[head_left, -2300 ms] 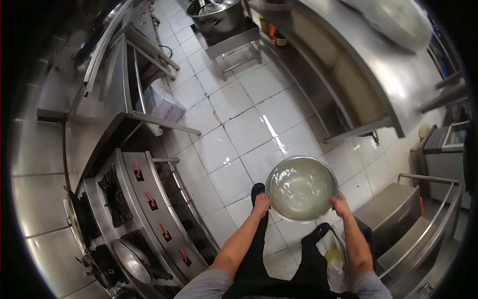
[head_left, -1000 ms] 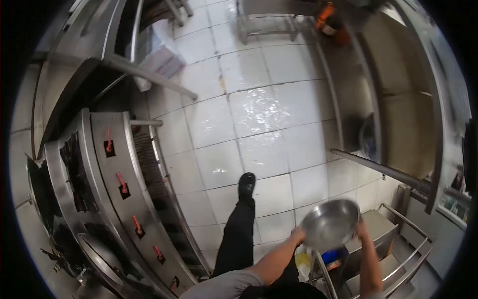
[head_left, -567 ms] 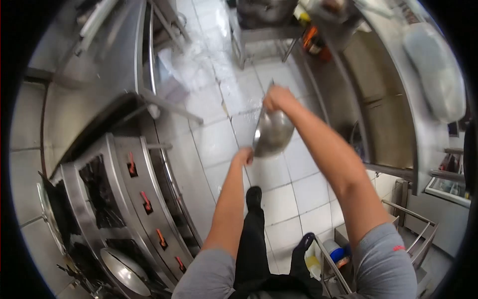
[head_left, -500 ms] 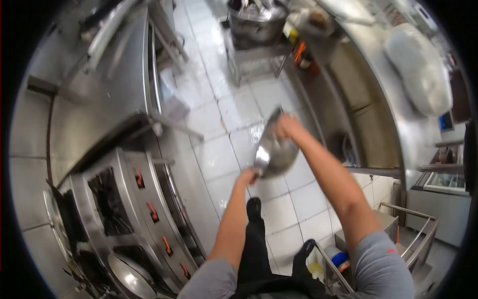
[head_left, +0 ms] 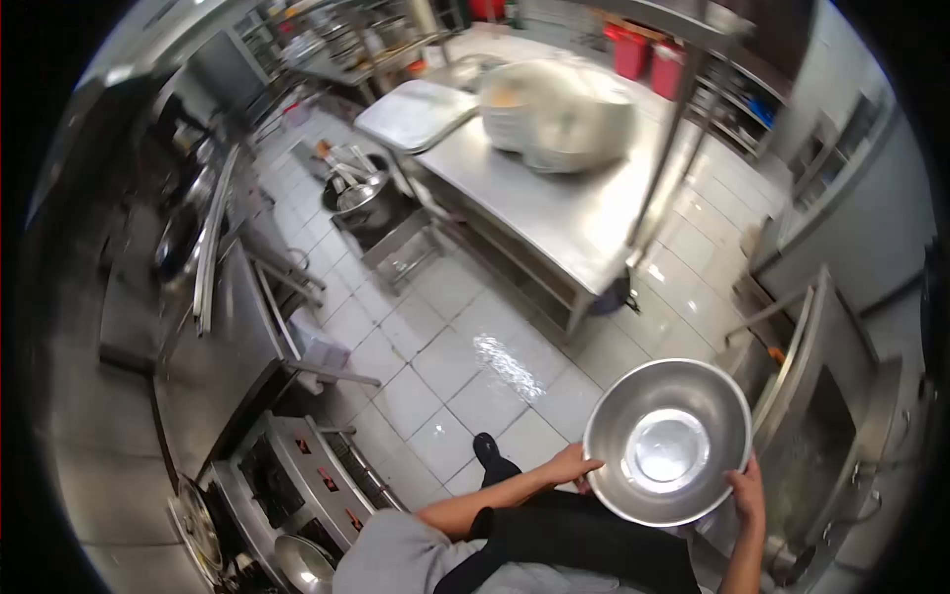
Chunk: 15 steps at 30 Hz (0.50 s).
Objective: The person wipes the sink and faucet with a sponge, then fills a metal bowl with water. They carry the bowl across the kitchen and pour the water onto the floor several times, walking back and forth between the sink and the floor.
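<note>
Head view showed a person standing on a white tiled floor [head_left: 475, 366], carrying a round steel bowl [head_left: 668, 450] in front of the body, low on the right of the picture. The left hand [head_left: 572, 465] was closed on the bowl's near left rim. The right hand [head_left: 747, 490] was clamped on the right rim. The bowl was held in the air, open side up, its shiny bottom bare. Beyond it stood a long steel table [head_left: 554, 208] bearing a wrapped stack [head_left: 559, 114] and a flat tray [head_left: 416, 111]. A pot [head_left: 358, 195] sat on a low stand near the table's end. A stove [head_left: 297, 475] ran along the lower left, with a wok [head_left: 302, 564] on it.
</note>
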Available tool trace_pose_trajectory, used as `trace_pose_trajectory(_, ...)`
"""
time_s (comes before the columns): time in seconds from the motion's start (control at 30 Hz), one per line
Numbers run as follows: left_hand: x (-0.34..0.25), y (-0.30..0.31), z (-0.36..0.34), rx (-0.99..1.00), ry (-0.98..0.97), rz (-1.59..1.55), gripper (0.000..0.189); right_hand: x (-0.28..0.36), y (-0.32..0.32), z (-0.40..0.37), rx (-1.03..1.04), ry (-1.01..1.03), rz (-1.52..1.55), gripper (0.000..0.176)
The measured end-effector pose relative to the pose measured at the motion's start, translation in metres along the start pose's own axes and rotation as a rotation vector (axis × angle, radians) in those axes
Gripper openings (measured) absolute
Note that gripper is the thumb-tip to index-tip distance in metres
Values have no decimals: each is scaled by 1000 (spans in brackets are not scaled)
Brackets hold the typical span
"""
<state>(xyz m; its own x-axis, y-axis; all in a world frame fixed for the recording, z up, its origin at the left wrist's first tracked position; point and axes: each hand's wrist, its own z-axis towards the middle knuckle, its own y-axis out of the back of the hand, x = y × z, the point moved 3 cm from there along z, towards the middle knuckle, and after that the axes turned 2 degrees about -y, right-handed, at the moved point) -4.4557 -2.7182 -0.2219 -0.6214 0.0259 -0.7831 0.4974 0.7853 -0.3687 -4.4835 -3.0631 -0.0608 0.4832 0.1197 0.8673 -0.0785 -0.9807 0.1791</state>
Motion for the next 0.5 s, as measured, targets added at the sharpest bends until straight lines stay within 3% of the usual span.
trace_pose_trajectory(0.07,-48,-61,32,124,-76,182,39,9,60,-55,-193,-22,90,70)
trace_pose_trajectory(0.13,-88,-124,60,230,-97,257,39,-30,136,-93,-271,-26,129,69)
trace_pose_trajectory(0.17,-92,-154,82,251,-153,250,29,-52,173,-108,-332,-10,163,68)
trace_pose_trajectory(0.2,-114,-182,88,360,6,374,40,-71,204,-121,-326,-28,158,68)
trace_pose_trajectory(0.23,-75,-203,136,327,-137,399,40,-88,233,-136,-383,9,156,63)
trace_pose_trajectory(0.27,-78,-227,155,277,-193,469,46,-104,251,-151,-451,45,160,59)
trace_pose_trajectory(0.4,-111,-301,198,52,-207,770,77,-136,270,-172,-633,-50,349,65)
trace_pose_trajectory(0.43,-82,-312,235,-11,-480,925,87,-133,267,-172,-686,-84,355,65)
trace_pose_trajectory(0.47,-91,-323,236,86,-428,840,84,-132,265,-172,-748,-116,368,66)
trace_pose_trajectory(0.5,-92,-334,246,172,-519,872,82,-132,266,-170,-810,-144,375,66)
